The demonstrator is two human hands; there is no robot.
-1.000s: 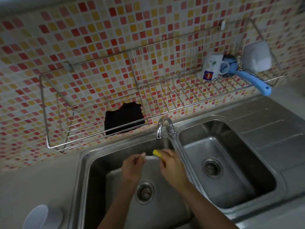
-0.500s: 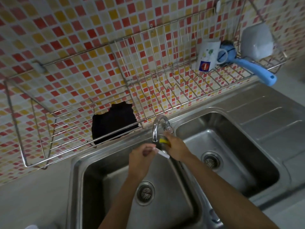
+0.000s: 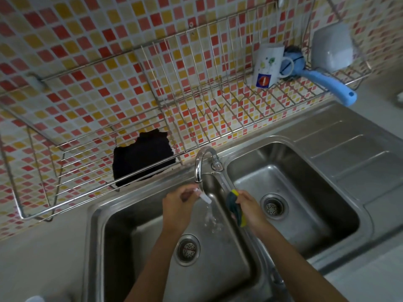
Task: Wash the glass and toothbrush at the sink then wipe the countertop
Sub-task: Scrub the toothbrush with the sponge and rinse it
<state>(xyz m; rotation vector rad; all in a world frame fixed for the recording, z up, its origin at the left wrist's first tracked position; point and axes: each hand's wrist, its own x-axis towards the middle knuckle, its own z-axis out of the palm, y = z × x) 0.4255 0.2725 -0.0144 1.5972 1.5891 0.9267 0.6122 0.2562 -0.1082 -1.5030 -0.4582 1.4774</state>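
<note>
Small red, orange and yellow mosaic tiles cover the dimly lit wall (image 3: 87, 40). A wire rack (image 3: 196, 105) hangs on it above a steel double sink (image 3: 349, 162) in a grey countertop (image 3: 43, 247).

Steel double sink (image 3: 349, 162) in countertop (image 3: 43, 247), wall rack (image 3: 218, 110) holding mug (image 3: 268, 64), brush (image 3: 327, 86), cloth (image 3: 144, 158)

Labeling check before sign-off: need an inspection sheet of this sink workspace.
Surface: steel double sink set in grey countertop; faucet running into the left basin.
Job's things: toothbrush under the stream; glass not identified.
Clutter: black cloth, mug, blue brush, grey container on wire rack.
Hands: left hand pinches toothbrush; right hand grips sponge.
Cables: nothing seen.
Surroundings: mosaic tile wall.
</note>
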